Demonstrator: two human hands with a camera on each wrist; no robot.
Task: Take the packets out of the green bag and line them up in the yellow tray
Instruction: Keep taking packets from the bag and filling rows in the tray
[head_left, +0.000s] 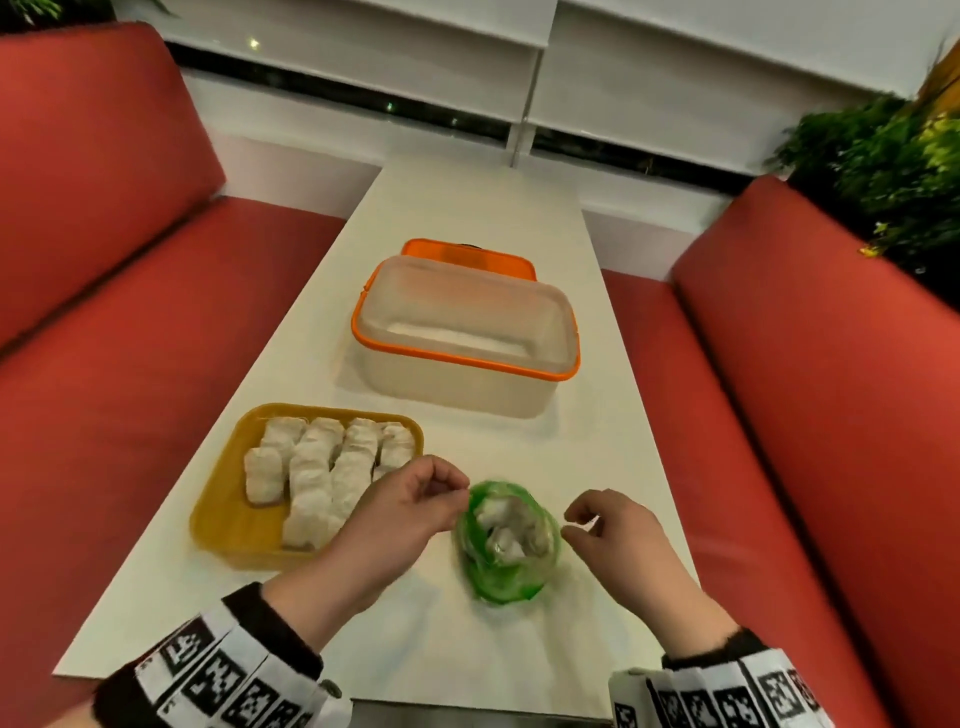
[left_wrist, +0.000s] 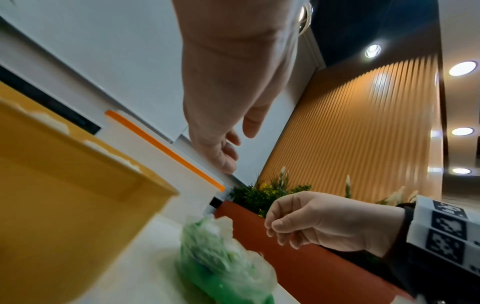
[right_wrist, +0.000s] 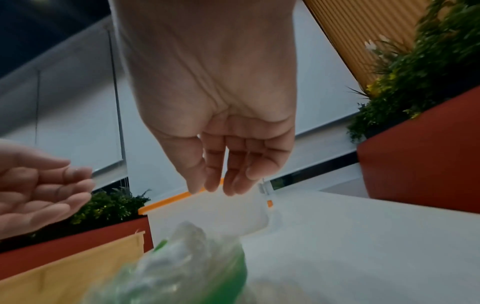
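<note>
A green bag (head_left: 506, 577) (left_wrist: 218, 253) (right_wrist: 182, 257) sits open on the white table near the front edge, with white packets (head_left: 501, 525) showing inside it. To its left, the yellow tray (head_left: 218, 499) (left_wrist: 78, 195) (right_wrist: 64, 273) holds several white packets (head_left: 317, 467) in rows. My left hand (head_left: 452, 491) (left_wrist: 231, 152) (right_wrist: 78, 185) hovers at the bag's left rim, fingers loosely curled and holding nothing. Just right of the bag, my right hand (head_left: 576, 522) (left_wrist: 272, 228) (right_wrist: 221, 185) hangs with relaxed fingers, also holding nothing.
A clear box with an orange rim (head_left: 457, 395) stands behind the bag, an orange lid (head_left: 467, 254) behind it. Red sofas (head_left: 104, 312) (head_left: 805, 389) flank the narrow table (head_left: 467, 208). A plant (head_left: 883, 171) is at the far right.
</note>
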